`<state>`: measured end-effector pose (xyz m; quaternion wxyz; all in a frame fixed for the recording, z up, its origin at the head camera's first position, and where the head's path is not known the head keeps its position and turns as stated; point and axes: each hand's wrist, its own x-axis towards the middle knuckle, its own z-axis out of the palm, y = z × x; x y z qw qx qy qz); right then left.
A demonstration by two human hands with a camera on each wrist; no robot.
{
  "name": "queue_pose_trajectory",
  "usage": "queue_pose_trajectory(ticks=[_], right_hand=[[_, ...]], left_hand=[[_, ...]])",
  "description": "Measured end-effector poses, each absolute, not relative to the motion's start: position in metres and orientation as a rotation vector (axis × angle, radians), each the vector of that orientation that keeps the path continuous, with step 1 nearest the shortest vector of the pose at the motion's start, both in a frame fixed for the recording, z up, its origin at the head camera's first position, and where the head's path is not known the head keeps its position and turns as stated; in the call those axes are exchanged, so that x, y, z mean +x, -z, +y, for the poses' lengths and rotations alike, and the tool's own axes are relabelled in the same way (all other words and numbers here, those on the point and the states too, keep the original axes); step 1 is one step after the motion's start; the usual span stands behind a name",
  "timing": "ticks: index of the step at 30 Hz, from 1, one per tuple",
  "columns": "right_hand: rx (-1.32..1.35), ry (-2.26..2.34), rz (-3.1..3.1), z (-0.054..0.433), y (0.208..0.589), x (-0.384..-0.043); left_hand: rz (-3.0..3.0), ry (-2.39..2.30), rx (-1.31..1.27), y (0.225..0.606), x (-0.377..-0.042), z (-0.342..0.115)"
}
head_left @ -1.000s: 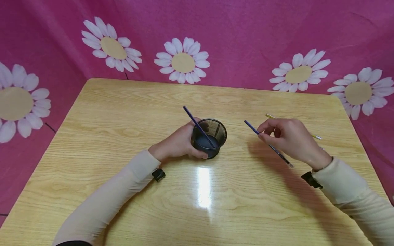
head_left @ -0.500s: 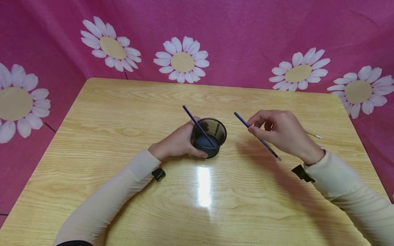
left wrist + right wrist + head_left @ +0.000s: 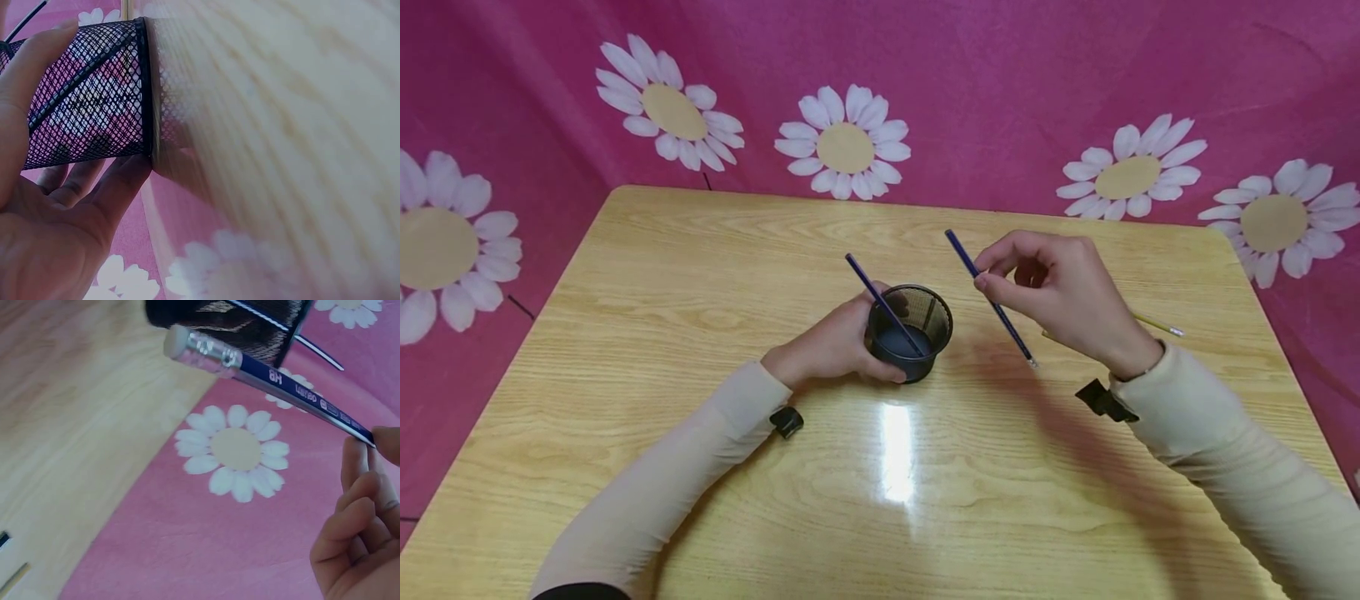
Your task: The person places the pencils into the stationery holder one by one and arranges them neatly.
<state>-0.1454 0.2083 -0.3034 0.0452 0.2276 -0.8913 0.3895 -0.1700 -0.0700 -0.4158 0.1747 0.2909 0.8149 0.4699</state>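
My left hand (image 3: 835,342) holds a black mesh pencil cup (image 3: 931,323) from its left side, upright on the table. In the left wrist view, the thumb and fingers curve around the mesh wall (image 3: 94,94). A dark blue pencil (image 3: 880,298) leans inside the cup, its upper end past the rim. To the right, my right hand (image 3: 1063,287) pinches a second dark blue pencil (image 3: 1006,318) between thumb and fingertips, raised and tilted. In the right wrist view, this pencil (image 3: 294,390) shows a white eraser, silver ferrule and "HB" marking.
A yellow pencil (image 3: 1159,325) lies on the wooden table (image 3: 737,517), partly hidden behind my right hand. Another dark pencil end (image 3: 4,539) appears at the edge of the right wrist view. A pink cloth (image 3: 985,100) with daisies hangs behind the table.
My right hand has moved left and away from me, carrying the blue pencil closer to the cup; the pencil now tilts more steeply. The left hand and cup stay in place.
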Motion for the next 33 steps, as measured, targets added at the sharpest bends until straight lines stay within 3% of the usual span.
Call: queue_pose_trajectory(ticks=[18,33], right_hand=[[0.762,-1.447,-2.448,0.165,0.276,-0.156],[0.847,-1.535,-2.298,0.145,0.281,-0.163]], left_hand=[[2.295,-1.336,0.815,0.416,-0.172,-0.07],[2.284,-1.363,0.848,0.415,-0.172,-0.07]])
